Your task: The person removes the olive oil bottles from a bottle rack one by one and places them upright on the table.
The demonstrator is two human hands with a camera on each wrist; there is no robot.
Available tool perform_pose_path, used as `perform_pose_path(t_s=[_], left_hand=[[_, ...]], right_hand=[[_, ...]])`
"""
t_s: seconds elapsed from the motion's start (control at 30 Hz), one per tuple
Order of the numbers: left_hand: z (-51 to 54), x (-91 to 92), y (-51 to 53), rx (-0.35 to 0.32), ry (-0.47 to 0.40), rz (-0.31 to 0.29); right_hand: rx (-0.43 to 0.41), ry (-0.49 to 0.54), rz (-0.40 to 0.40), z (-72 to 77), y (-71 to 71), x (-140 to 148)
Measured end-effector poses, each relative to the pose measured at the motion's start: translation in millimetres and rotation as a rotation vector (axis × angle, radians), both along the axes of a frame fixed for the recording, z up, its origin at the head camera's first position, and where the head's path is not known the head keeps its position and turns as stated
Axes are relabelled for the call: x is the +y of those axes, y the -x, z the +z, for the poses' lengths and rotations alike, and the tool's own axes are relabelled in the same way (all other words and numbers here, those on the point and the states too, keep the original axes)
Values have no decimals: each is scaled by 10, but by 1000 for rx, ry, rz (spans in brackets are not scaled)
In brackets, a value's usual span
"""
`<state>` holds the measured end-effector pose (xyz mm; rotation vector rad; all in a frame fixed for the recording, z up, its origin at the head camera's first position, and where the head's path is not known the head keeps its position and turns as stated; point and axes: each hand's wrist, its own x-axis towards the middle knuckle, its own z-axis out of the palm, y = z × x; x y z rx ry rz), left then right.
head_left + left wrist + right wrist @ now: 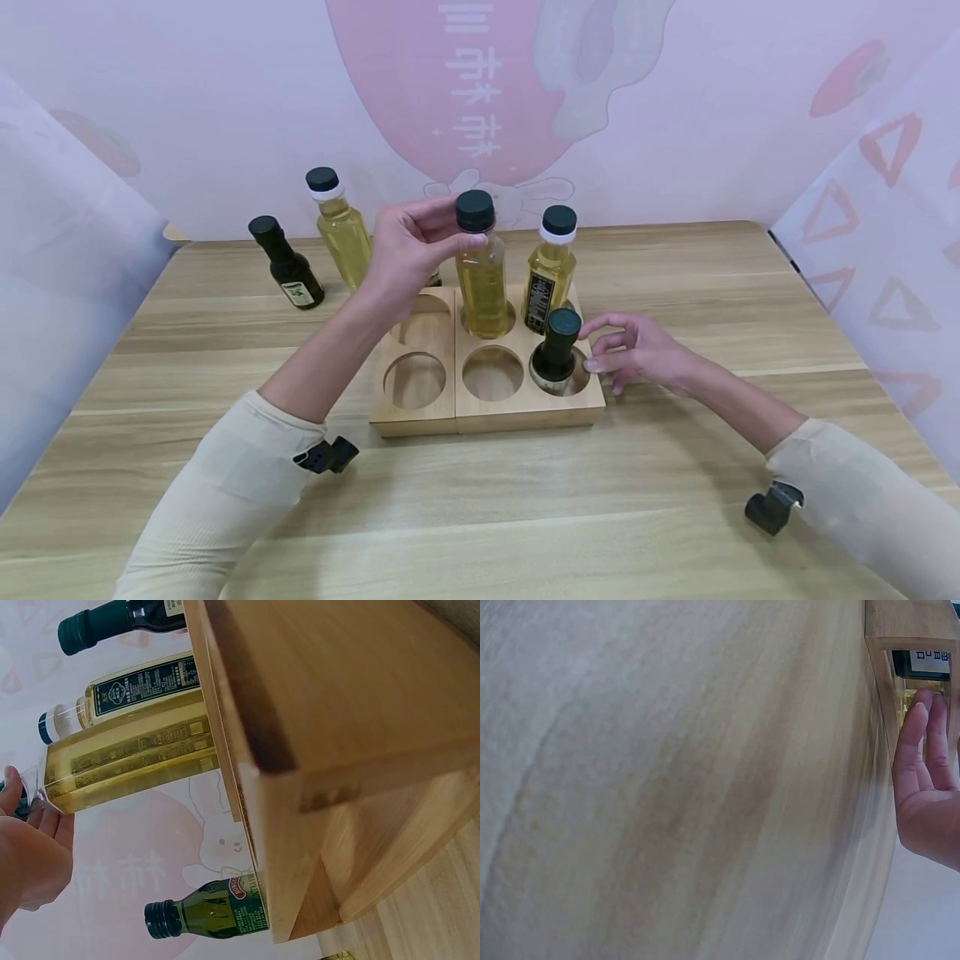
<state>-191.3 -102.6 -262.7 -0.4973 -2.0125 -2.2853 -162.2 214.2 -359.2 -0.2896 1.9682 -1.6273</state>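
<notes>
My left hand [416, 242] pinches the neck of a clear bottle of yellow oil [483, 292] with a dark green cap. The bottle stands upright at the back middle hole of the wooden rack [416, 423]; whether its base is fully seated I cannot tell. The left wrist view shows the fingers around the neck of the same oil bottle [127, 772]. Bent but not gripping, my right hand [637, 354] has its fingertips at the rack's right side, beside a small dark bottle [558, 350] in the front right hole. Another oil bottle [551, 279] occupies the back right hole.
Left of the rack, a small dark bottle [294, 275] and a tall oil bottle [345, 237] stand on the wooden table [510, 517]. A green bottle [217, 907] behind the rack is mostly hidden by my left hand in the head view. A printed backdrop [247, 100] rises behind.
</notes>
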Motion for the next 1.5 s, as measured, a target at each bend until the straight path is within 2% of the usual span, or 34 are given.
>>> perform_pose_path(t_s=[0.27,0.6,1.17,1.5], left_hand=[[11,14,17,0,-3,1],[38,26,19,36,-2,7],[106,50,53,15,-54,42],[144,46,67,25,-71,57]], right_hand=[[1,-9,2,-25,9,7],[1,-11,6,-21,6,8],[0,2,13,6,4,6],[2,5,15,11,6,10]])
